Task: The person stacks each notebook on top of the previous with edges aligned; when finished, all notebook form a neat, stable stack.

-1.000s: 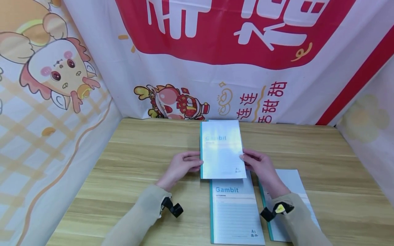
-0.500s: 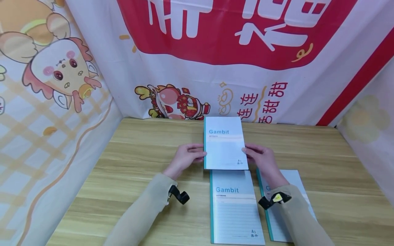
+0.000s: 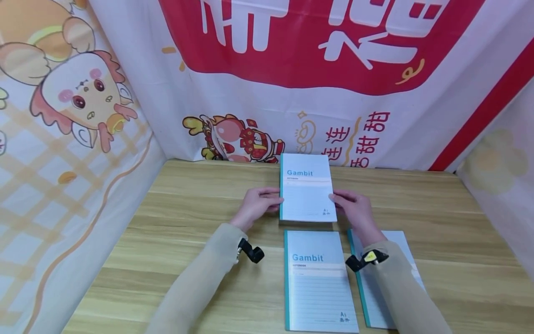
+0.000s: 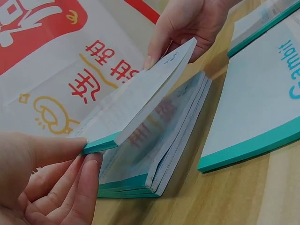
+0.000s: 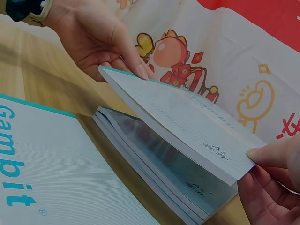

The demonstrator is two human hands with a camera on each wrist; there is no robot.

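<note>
Both hands hold a pale blue Gambit notebook [image 3: 308,192] with a teal spine at the back of the table. The left hand [image 3: 259,204] pinches its spine edge, and the right hand [image 3: 354,211] pinches the opposite edge. In the left wrist view the held notebook [image 4: 145,93] is tilted over a stack of similar notebooks [image 4: 164,145], with a gap between them. The right wrist view shows the same stack [image 5: 154,173] below the held notebook [image 5: 183,122].
Nearer the front lies another Gambit notebook [image 3: 321,287]. A further notebook [image 3: 375,287] is to its right, partly under the right forearm. The wooden table [image 3: 167,232] meets a printed cloth [image 3: 242,83] at the back.
Both hands have moved the held notebook backward and slightly to the right, off the front notebook's top edge, which now shows fully.
</note>
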